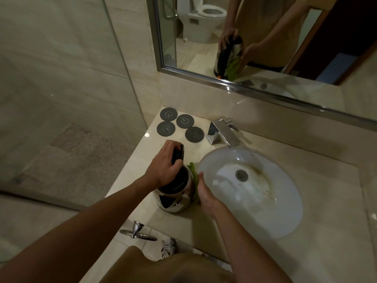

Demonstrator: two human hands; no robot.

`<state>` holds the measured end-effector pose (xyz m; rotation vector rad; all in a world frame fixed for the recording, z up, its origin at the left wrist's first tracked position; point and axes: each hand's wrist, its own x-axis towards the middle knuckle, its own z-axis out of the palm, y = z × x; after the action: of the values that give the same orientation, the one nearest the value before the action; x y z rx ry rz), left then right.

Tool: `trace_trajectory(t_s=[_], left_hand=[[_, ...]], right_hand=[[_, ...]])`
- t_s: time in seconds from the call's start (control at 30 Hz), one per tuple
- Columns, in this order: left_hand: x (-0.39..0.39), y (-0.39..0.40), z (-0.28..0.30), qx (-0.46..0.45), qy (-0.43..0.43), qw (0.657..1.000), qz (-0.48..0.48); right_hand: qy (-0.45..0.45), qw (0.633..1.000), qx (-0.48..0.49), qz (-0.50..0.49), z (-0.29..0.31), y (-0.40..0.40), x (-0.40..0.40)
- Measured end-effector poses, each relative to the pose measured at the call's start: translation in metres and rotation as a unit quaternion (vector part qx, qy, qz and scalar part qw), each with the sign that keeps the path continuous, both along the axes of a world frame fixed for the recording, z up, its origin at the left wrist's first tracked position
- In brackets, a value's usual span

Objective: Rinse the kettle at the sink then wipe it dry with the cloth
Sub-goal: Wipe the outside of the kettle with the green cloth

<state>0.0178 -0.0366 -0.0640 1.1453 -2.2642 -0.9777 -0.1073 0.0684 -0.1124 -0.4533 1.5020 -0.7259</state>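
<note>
A steel kettle (175,199) with a black lid and black handle stands on the beige counter, just left of the white sink basin (285,201). My left hand (163,166) is closed around the kettle's handle at the top. My right hand (206,195) presses a green cloth (194,176) flat against the kettle's right side. Most of the cloth is hidden between my palm and the kettle. The mirror (265,33) shows the same grip from the front.
Several dark round coasters (180,124) lie at the back left of the counter (306,252). A chrome tap (223,132) stands behind the basin, with no water running. A chrome towel ring (136,231) hangs below the counter's front edge. Glass shower wall at left.
</note>
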Motion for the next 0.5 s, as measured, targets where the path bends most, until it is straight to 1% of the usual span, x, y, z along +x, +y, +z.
trace_trajectory(t_s=[0.13,0.27,0.33,0.4,0.5], left_hand=[[0.0,-0.002,0.0,-0.008,0.007,1.0,-0.009],[0.0,0.001,-0.001,-0.021,-0.003,1.0,0.01],[-0.001,0.004,0.0,-0.034,-0.021,0.999,0.035],[-0.002,0.009,0.002,-0.044,-0.031,0.996,0.067],[0.002,0.017,0.002,0.01,-0.022,0.991,0.131]], right_hand=[[0.0,0.996,-0.083,-0.024,0.015,0.005,0.007],[0.025,0.985,-0.168,-0.023,0.019,0.009,0.014],[0.034,0.979,-0.199,-0.02,0.023,0.011,0.017],[0.043,0.976,-0.212,-0.016,0.028,0.013,0.019],[0.075,0.971,-0.225,-0.01,0.025,0.015,0.019]])
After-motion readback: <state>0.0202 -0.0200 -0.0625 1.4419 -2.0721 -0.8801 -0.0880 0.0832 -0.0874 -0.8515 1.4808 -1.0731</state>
